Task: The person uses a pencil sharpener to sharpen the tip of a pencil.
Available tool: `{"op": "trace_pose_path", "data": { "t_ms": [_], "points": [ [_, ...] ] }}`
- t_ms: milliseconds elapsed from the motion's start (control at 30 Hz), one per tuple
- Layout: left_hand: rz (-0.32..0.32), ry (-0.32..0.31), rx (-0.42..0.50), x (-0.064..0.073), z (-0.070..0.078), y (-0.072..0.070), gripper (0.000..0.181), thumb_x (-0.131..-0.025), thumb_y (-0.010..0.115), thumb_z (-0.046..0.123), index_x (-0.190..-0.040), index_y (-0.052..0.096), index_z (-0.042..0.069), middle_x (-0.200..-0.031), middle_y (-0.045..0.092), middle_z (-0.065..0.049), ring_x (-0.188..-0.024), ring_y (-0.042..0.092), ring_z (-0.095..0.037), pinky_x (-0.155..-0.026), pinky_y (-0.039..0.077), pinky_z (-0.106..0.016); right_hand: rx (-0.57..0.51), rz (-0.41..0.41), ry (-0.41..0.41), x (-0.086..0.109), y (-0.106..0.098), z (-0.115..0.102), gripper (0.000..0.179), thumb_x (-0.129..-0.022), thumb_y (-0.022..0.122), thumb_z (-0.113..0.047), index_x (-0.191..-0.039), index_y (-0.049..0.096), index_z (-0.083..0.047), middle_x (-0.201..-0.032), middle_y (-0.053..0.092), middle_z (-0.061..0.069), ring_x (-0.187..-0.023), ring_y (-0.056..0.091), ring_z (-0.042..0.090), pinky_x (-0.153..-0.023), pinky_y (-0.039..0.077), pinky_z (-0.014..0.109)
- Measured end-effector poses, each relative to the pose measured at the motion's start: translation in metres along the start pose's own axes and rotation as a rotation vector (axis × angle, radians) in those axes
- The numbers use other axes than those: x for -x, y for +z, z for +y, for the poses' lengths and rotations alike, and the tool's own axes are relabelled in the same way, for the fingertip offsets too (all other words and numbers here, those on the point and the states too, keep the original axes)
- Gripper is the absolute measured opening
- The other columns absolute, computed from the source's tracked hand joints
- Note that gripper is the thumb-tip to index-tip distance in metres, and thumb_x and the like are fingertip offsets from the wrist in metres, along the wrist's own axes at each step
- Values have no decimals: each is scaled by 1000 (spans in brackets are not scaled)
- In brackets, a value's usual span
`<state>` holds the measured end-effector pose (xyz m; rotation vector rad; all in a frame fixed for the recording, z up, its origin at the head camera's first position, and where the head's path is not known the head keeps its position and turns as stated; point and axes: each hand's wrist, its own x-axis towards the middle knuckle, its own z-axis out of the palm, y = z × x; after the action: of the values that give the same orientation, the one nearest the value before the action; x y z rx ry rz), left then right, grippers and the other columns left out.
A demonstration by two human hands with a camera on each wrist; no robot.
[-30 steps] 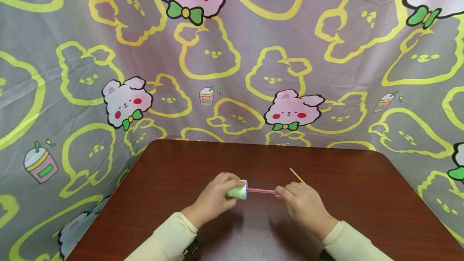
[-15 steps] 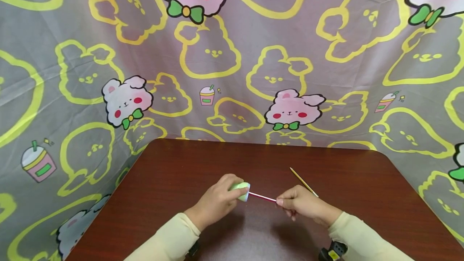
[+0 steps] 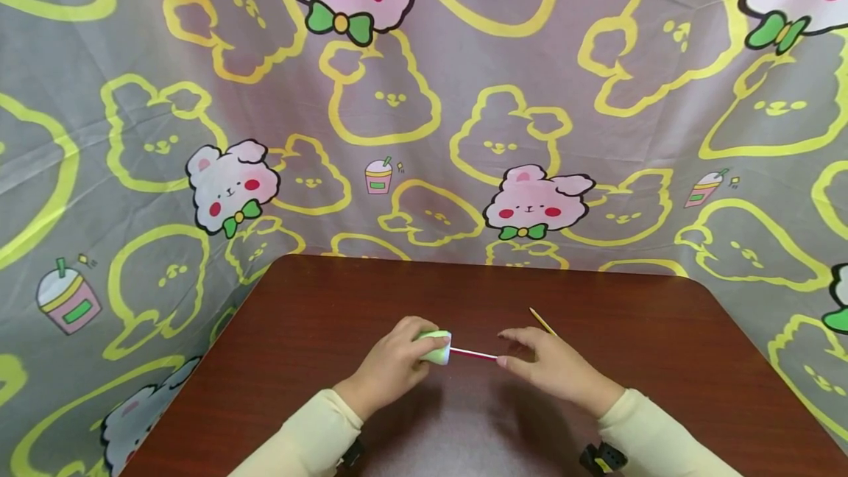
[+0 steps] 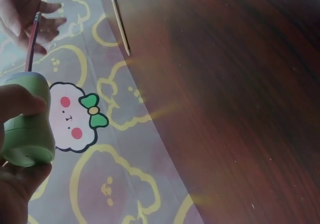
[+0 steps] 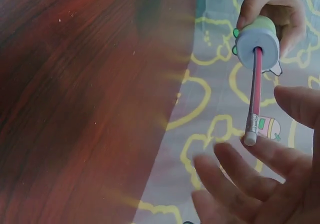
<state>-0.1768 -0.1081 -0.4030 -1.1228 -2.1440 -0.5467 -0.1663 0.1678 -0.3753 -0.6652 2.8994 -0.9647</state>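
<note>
My left hand (image 3: 387, 363) grips a light green pencil sharpener (image 3: 433, 348), held sideways above the table. A red and white striped pencil (image 3: 473, 354) sticks out of the hole in the sharpener's pale end face (image 5: 245, 52); its tip is hidden inside. At the pencil's outer end, the white eraser (image 5: 250, 139) sits next to a fingertip of my right hand (image 3: 556, 366). That hand has its fingers spread and thumb apart, not gripping the pencil. Whether the fingertip touches the eraser cannot be told.
A second, yellow pencil (image 3: 543, 321) lies on the dark brown table (image 3: 371, 293) beyond my right hand, partly hidden by it in the head view. A patterned grey curtain (image 3: 424, 168) hangs behind the table and along its sides.
My right hand pinched the striped pencil's end and turned it over; now its fingers have let go and spread out. The left hand with the sharpener has barely shifted.
</note>
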Motion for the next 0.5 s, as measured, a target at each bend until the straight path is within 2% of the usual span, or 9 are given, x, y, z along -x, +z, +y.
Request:
{"op": "trace_pose_path", "data": {
  "t_ms": [100, 233, 300, 500],
  "points": [
    [-16, -22, 13, 0, 1, -2, 52, -60, 80, -3, -108, 72, 16, -105, 61, -4, -100, 58, -20, -79, 54, -29, 118, 103, -47, 2, 2, -3, 49, -85, 70, -39, -125, 63, -10, -119, 63, 4, -113, 59, 28, -89, 49, 48],
    [-34, -45, 22, -1, 3, -3, 52, -61, 80, -3, -108, 72, 17, -106, 61, -4, -102, 58, -20, -80, 54, -29, 257, 231, -153, 4, 6, -3, 53, -82, 74, -36, -128, 61, -12, -117, 62, 5, -120, 54, 39, -88, 50, 52],
    [-42, -53, 23, -1, 4, -3, 51, -62, 80, -3, -108, 72, 17, -106, 61, -4, -102, 58, -20, -80, 53, -29, 310, 284, -207, 6, 7, -2, 55, -80, 76, -34, -128, 61, -12, -116, 62, 6, -121, 53, 43, -87, 50, 53],
    [-51, -83, 28, -1, 5, -4, 51, -62, 80, -2, -109, 72, 17, -106, 61, -4, -101, 58, -20, -79, 54, -30, 425, 425, -378, 8, 11, 2, 54, -79, 75, -35, -126, 62, -11, -113, 62, 8, -109, 60, 38, -87, 50, 52]
  ]
}}
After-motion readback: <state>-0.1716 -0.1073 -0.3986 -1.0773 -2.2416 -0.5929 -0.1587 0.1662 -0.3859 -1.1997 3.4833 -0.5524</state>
